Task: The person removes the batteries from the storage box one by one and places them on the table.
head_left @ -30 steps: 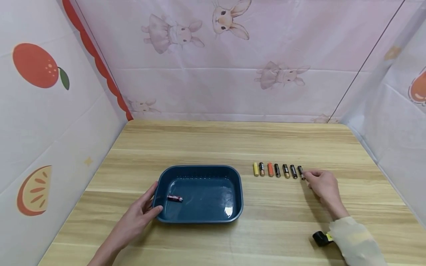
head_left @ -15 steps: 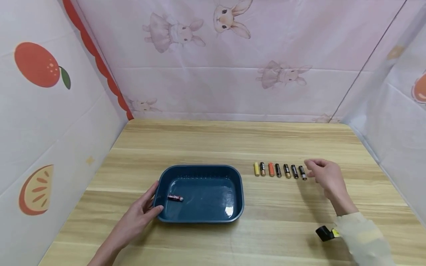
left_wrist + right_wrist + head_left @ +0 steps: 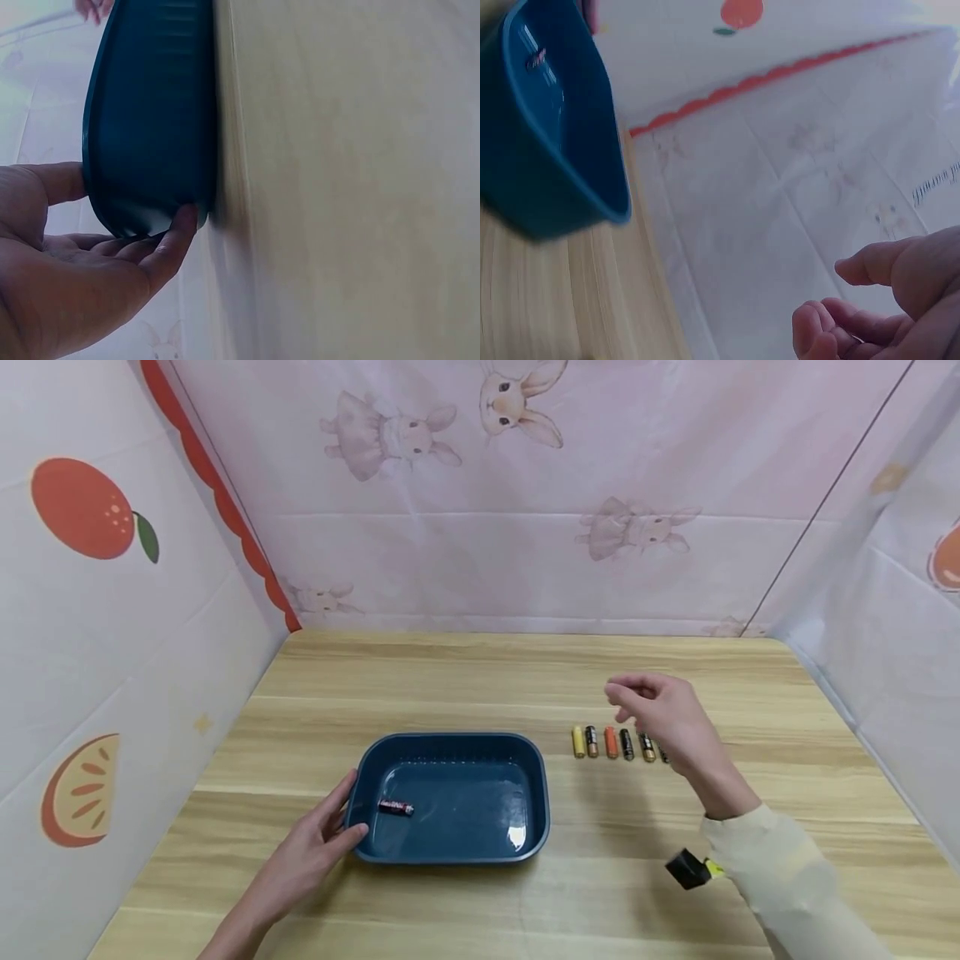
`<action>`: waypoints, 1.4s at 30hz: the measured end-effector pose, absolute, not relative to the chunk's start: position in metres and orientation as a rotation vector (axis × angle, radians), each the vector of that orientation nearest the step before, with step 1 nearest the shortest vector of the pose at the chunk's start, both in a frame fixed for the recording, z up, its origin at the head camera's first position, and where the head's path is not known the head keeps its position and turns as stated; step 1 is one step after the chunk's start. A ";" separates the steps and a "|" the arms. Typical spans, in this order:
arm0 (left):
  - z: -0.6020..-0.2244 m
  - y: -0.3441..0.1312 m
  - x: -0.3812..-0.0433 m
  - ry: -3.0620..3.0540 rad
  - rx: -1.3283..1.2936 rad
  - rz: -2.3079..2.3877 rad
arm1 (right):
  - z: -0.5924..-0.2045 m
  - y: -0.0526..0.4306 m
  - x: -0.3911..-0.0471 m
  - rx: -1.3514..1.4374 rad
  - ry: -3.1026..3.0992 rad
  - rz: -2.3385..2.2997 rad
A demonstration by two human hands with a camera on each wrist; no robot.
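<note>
My left hand [image 3: 303,852] grips the left end of a dark blue plastic tray [image 3: 450,862], thumb over the rim and fingers along the outer wall. One dark red battery [image 3: 396,807] lies in the tray. To the tray's right, several batteries stretch in a row on the table, among them a yellow battery [image 3: 577,742], an orange battery [image 3: 611,742] and a black-and-gold battery [image 3: 647,747]. Raised over this row is my right hand [image 3: 667,718], which hides its right end. In the right wrist view, the thumb and loosely bent fingers [image 3: 866,322] stand apart with nothing between them.
The wooden table [image 3: 450,677] ends at a pink rabbit-print curtain [image 3: 420,560] behind and a fruit-print curtain [image 3: 187,652] on the left. A black device [image 3: 687,869] hangs at my right wrist, below the sleeve [image 3: 780,860].
My right hand has let go of the battery at the row's right end, lifted, and moved left above the row. The left hand and the tray have stayed in place.
</note>
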State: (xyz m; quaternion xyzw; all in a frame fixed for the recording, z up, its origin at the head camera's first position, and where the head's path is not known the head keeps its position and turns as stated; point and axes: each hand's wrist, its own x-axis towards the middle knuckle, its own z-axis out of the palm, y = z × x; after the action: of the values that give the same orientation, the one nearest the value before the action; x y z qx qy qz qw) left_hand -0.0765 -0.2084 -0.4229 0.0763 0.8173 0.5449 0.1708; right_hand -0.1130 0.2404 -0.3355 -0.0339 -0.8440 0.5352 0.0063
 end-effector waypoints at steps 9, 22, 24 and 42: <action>-0.421 -0.206 -0.074 2.323 0.201 1.517 | -0.345 0.168 -0.126 0.176 -2.770 1.718; -0.418 -0.204 -0.075 2.342 0.194 1.482 | -0.382 0.084 -0.134 0.438 -2.836 1.854; -0.418 -0.204 -0.075 2.345 0.190 1.480 | -0.388 0.076 -0.136 0.446 -2.840 1.876; -0.418 -0.205 -0.077 2.323 0.203 1.474 | -0.415 0.003 -0.136 0.501 -3.067 1.655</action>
State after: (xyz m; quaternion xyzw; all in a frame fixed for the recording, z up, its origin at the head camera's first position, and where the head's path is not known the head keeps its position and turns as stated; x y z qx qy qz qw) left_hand -0.0771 -0.2050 -0.4177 0.0722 0.8266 0.5247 0.1903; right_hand -0.1364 0.0035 -0.4150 0.1396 -0.8554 0.4616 -0.1887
